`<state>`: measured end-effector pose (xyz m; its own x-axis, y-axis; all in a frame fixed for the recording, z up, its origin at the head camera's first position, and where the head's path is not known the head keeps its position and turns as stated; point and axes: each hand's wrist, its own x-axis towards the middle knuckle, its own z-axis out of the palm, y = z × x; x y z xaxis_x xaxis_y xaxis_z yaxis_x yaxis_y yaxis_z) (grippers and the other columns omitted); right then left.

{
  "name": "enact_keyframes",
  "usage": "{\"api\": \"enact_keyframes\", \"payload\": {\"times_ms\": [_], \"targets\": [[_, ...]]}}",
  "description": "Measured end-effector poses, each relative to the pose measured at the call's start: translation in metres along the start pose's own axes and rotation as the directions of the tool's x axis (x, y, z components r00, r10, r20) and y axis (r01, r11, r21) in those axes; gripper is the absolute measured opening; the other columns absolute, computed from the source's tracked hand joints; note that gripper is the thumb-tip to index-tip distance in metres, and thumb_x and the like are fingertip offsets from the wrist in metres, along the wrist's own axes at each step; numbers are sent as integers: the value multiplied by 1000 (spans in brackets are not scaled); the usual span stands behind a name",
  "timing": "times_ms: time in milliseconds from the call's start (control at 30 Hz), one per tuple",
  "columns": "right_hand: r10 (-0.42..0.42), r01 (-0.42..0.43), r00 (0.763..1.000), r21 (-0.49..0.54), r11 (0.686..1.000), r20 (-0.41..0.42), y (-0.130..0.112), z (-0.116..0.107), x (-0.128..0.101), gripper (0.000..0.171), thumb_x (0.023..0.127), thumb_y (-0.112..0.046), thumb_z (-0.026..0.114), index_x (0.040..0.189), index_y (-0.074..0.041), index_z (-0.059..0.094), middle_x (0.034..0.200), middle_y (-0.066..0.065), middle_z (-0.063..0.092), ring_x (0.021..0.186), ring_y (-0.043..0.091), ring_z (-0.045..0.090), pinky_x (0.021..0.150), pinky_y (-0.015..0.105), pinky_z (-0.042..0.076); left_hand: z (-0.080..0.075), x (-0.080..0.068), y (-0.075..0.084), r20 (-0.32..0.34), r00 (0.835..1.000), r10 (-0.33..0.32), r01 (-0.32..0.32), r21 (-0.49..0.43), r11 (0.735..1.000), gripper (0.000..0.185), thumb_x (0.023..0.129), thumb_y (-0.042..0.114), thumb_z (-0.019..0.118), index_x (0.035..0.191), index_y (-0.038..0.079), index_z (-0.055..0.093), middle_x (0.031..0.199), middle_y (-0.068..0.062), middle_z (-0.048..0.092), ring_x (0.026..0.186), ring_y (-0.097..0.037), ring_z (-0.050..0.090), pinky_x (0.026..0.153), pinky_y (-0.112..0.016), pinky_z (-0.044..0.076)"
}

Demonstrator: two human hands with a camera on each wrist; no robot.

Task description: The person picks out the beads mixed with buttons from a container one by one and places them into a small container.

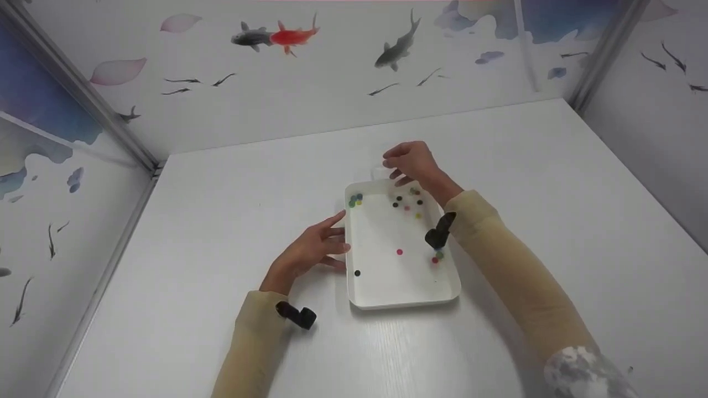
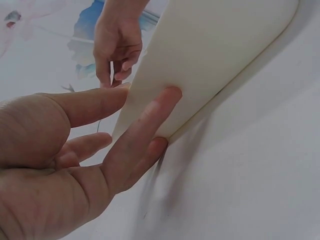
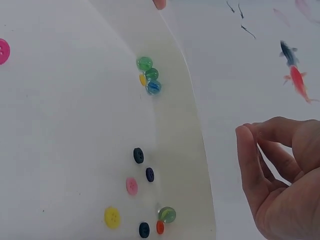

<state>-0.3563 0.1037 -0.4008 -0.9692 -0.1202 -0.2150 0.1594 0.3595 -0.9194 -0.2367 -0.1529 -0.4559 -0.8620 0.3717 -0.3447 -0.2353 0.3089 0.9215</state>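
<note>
A white rectangular tray (image 1: 381, 232) lies on the table with small buttons and glass marbles scattered in it. My left hand (image 1: 307, 251) has its fingers extended, and the fingertips touch the tray's left outer wall (image 2: 200, 55). Beyond the far rim is my right hand (image 1: 415, 163), beside a faint clear object (image 1: 379, 173) whose kind is unclear. In the right wrist view, the thumb and forefinger of that hand (image 3: 285, 170) meet at their tips; anything between them is hidden. Green and blue marbles (image 3: 144, 63) cluster by the tray wall, while a yellow button (image 3: 112, 217) and a pink button (image 3: 131, 186) lie nearer.
A lone black button (image 1: 357, 273) is in the tray's near left part, and a red button (image 1: 399, 252) is farther in. Another red button (image 1: 435, 260) lies by the right wall. Fish-patterned panels (image 1: 332, 83) enclose the white table (image 1: 221, 221) at the back and sides.
</note>
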Motion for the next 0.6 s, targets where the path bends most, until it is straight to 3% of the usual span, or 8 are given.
{"api": "enact_keyframes", "payload": {"times_ms": [400, 600], "targets": [[-17, 17, 1000, 6, 1000, 13, 5, 11, -7, 30, 97, -21, 65, 124, -7, 67, 120, 12, 69, 76, 13, 68, 61, 25, 61, 0, 0, -2, 16, 1000, 10, -10, -1, 1000, 85, 91, 10, 72, 160, 29, 25, 153, -16, 48, 121, -29, 65, 83, -39, 63], [-45, 45, 998, 7, 999, 47, 5, 17, -12, 32, 97, -21, 66, 125, -5, 67, 122, 17, 67, 75, 14, 68, 62, 25, 61, -1, 0, 0, 16, 1000, 4, -4, -5, 1000, 85, 92, 9, 71, 160, 31, 24, 154, -15, 47, 121, -29, 65, 83, -39, 63]]}}
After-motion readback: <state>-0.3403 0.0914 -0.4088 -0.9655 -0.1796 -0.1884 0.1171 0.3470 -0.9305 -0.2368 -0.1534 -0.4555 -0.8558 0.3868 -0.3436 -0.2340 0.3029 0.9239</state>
